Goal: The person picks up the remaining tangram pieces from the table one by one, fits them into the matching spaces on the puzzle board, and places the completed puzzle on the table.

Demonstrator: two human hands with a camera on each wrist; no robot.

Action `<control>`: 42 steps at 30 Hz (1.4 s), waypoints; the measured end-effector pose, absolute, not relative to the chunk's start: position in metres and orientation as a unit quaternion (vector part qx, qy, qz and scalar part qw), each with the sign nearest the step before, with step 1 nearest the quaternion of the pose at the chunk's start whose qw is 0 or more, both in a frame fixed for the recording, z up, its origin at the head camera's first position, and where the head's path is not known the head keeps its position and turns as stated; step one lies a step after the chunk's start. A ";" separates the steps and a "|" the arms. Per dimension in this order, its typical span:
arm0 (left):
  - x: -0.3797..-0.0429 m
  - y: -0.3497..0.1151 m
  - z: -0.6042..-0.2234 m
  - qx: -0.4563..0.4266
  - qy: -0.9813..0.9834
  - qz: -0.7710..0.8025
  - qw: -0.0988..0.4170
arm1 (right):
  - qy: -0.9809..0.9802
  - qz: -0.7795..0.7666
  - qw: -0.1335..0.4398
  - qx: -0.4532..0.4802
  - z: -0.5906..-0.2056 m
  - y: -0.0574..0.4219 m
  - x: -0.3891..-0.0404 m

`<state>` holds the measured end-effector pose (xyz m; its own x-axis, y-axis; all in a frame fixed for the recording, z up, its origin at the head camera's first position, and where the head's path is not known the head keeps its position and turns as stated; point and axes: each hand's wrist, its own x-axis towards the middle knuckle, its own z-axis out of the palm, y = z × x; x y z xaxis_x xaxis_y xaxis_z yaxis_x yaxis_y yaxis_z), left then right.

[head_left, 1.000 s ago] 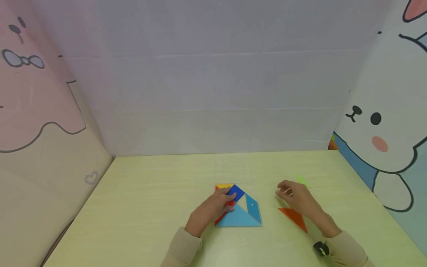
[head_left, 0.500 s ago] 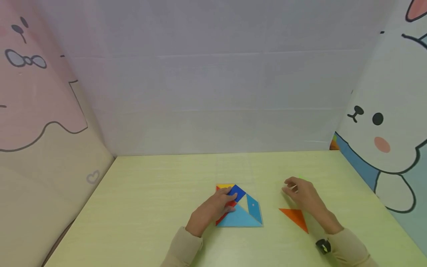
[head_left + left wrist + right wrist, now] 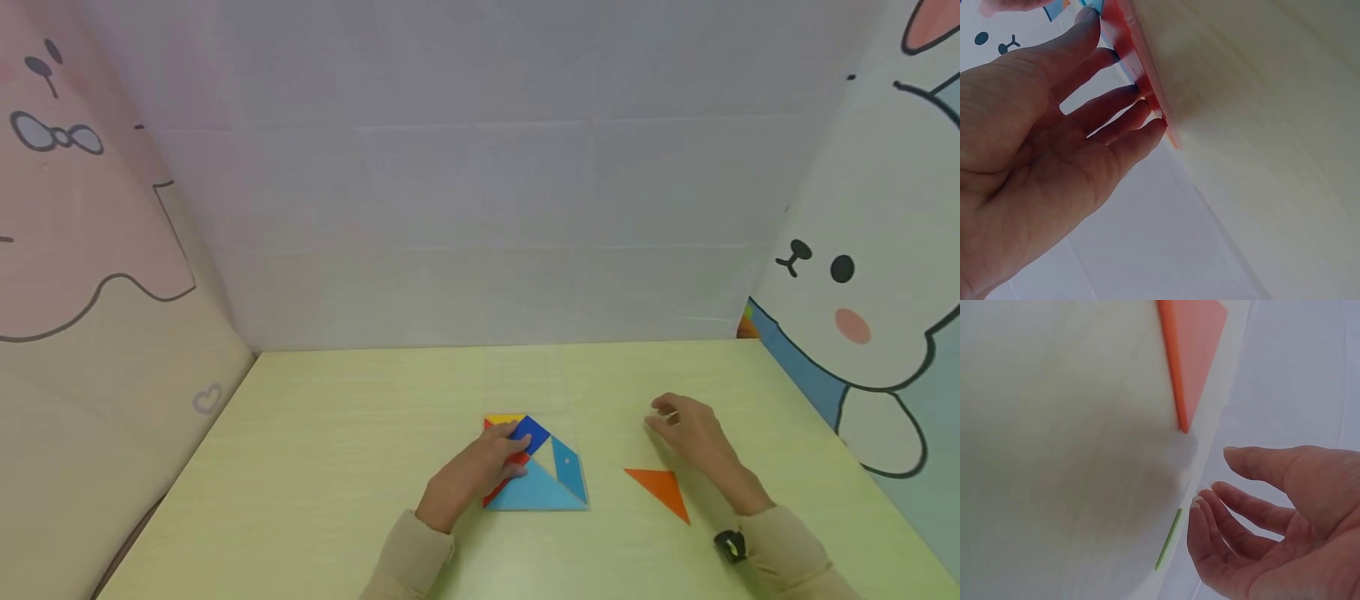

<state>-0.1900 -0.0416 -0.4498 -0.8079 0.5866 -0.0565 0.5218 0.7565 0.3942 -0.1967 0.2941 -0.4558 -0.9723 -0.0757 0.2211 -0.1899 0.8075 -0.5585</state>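
Note:
My left hand (image 3: 474, 473) rests on a tangram, its fingers lying over the blue square (image 3: 534, 433) and the red triangle (image 3: 519, 458). A yellow triangle (image 3: 504, 418), a large light-blue triangle (image 3: 536, 492) and a light-blue parallelogram (image 3: 570, 472) lie around them, with a pale gap in the middle. The left wrist view shows the fingertips touching the red piece (image 3: 1132, 53). Over the table to the right, my right hand (image 3: 693, 440) hovers with loosely bent fingers and nothing between them. Below it lies an orange triangle (image 3: 663, 490); a green piece (image 3: 1169, 540) shows in the right wrist view.
The pale wooden table (image 3: 337, 433) reaches to a white back sheet (image 3: 465, 183). Cartoon-printed sheets stand at the left (image 3: 97, 208) and right (image 3: 885, 250). A small black object (image 3: 729, 547) is at the right wrist.
My right hand has moved a little right and away from me, now covering the green piece in the head view. The left hand has stayed on the tangram.

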 end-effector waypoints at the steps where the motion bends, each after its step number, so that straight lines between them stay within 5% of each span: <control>1: -0.190 -0.042 -0.450 0.297 0.933 0.184 0.089 | -0.946 0.303 0.096 0.070 -0.456 0.295 -0.197; 42: -0.192 -0.040 -0.451 0.290 0.933 0.184 0.107 | -0.966 0.243 0.086 0.032 -0.459 0.327 -0.211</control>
